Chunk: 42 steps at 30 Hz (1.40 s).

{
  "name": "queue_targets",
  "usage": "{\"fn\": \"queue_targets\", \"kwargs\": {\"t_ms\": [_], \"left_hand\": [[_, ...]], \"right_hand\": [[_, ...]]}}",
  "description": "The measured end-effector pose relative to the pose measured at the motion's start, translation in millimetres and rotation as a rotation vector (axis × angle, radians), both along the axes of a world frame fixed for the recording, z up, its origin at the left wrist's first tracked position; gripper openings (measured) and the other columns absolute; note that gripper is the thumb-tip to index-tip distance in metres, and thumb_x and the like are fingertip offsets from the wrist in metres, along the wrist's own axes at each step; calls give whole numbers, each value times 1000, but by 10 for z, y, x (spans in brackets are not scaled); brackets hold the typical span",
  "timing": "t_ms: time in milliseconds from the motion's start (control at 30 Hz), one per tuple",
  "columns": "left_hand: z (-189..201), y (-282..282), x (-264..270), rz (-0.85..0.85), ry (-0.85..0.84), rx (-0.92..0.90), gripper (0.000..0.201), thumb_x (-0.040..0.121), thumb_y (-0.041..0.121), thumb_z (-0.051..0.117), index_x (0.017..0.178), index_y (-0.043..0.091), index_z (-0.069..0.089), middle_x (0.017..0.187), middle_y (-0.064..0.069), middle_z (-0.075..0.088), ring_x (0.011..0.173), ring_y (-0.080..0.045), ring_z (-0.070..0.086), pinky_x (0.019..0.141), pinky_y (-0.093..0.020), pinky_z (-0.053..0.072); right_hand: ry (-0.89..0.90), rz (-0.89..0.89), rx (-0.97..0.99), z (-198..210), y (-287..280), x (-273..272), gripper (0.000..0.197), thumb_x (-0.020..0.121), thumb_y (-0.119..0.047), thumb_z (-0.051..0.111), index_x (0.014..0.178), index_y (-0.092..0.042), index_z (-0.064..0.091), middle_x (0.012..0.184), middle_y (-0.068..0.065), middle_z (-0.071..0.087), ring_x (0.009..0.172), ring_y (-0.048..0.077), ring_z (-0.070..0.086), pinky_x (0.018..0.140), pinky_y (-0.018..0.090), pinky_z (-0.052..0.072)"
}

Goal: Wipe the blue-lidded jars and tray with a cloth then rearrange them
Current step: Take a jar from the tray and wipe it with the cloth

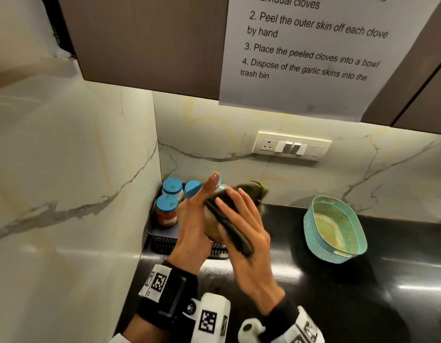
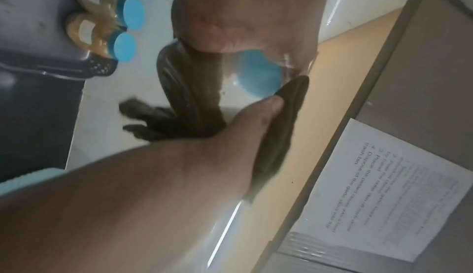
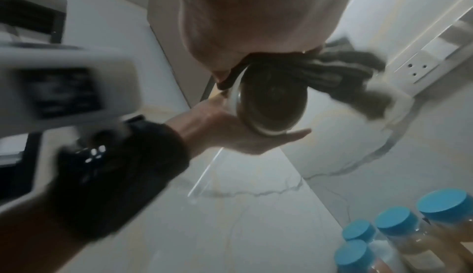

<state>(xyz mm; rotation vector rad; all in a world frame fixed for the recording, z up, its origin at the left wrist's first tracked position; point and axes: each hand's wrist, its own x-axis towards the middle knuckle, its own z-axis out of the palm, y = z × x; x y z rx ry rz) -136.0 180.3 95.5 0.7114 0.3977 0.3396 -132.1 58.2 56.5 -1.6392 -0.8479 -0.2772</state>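
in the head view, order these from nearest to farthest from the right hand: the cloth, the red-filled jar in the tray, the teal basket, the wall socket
1. cloth: pressed under the right hand against the held jar.
2. red-filled jar and teal basket: jar to the left in the tray, basket to the right on the counter; too close to call.
3. wall socket: up on the back wall.

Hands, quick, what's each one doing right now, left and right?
Left hand: grips the lifted jar, index finger straight.
Right hand: fingers fairly straight, presses the dark cloth against that jar.
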Motion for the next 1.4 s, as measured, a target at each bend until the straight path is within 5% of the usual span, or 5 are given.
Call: {"fn": "queue_targets", "kwargs": {"t_ms": [467,667,833,1133,1400], "left_hand": [[115,135,-41,-252,-101,196,57,52,51,96,93,15,81,88,-6,80,80,-20,76,69,-32,62],[167,75,69,-107,-116,103,53,48,39,100,92,15,81,89,-7,79,84,-25,75,72,-37,64],[109,86,40,-166,-146,-8,89,78,48,88,139,-10,58,144,-43,51,131,-63,52,121,-65,36],[133,13,60,45,-22,62,91,38,61,100,113,16,75,121,-19,75,111,-38,73,97,-55,57],[53,64,-142,-87,-35,-74,111,69,61,92,146,-6,50,149,-38,50,135,-56,55,116,-67,42]], "right_hand": [[755,322,239,511,-209,389,62,68,-19,89,127,-18,70,120,12,76,113,32,73,86,37,62],[268,158,263,453,3,203,55,88,-4,81,138,-20,65,145,-1,66,139,22,58,112,42,51],[-240,-80,-51,199,95,28,38,100,-34,66,137,-29,65,159,-11,51,157,28,30,122,63,31],[614,191,265,682,152,352,27,98,-26,65,121,-33,78,122,1,78,120,23,71,98,37,59],[-251,-28,-171,69,13,-7,46,101,-31,67,146,-31,58,164,-6,44,159,30,25,123,61,31]]}}
